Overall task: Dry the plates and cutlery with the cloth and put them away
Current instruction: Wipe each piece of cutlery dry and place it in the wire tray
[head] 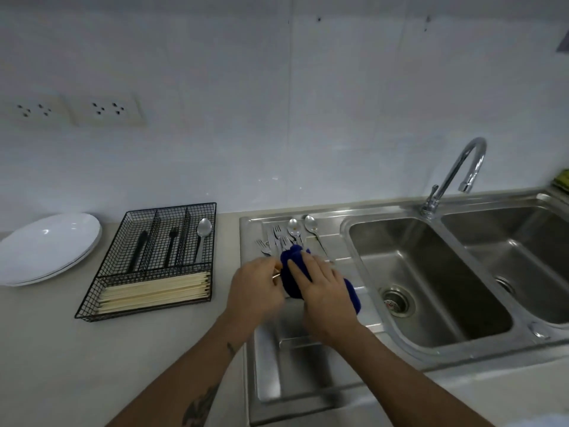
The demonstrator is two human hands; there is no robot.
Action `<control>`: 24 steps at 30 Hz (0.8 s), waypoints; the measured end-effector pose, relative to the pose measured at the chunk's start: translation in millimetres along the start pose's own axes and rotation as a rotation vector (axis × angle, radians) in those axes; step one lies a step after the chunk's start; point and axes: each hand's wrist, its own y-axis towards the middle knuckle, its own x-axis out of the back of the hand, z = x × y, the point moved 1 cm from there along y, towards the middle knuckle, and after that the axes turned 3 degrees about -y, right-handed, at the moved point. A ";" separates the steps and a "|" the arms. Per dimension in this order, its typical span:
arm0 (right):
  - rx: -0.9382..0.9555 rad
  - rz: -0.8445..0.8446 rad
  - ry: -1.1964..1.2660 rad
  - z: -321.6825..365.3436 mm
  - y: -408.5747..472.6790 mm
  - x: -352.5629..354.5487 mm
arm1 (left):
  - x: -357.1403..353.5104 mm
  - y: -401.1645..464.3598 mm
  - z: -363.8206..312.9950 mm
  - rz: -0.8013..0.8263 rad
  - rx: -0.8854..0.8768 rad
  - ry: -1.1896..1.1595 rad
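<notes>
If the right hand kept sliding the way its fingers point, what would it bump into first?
Probably the forks on the draining board: the right hand, wrapped around the blue cloth, points up-left toward them. Depth is hard to judge.

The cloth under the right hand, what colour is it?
Dark blue; the cloth shows in the head view.

Countertop (pixel 55 349), stacked plates (pixel 46 246), wire organizer (pixel 154 263), sink unit (pixel 400 340)
</notes>
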 end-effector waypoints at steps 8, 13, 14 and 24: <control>0.029 0.026 0.040 13.2 -2.3 19.3 | 27.6 -9.8 3.0 -0.033 -0.066 -0.028; -0.013 0.006 0.103 3.0 -3.8 14.7 | 37.7 -18.8 12.2 0.039 -0.024 -0.005; -0.052 0.014 0.132 0.8 -3.5 16.1 | 38.1 -22.0 15.0 0.055 -0.007 -0.003; 0.080 -0.054 -0.010 39.5 4.0 22.7 | 50.7 -19.2 19.8 0.002 0.024 -0.050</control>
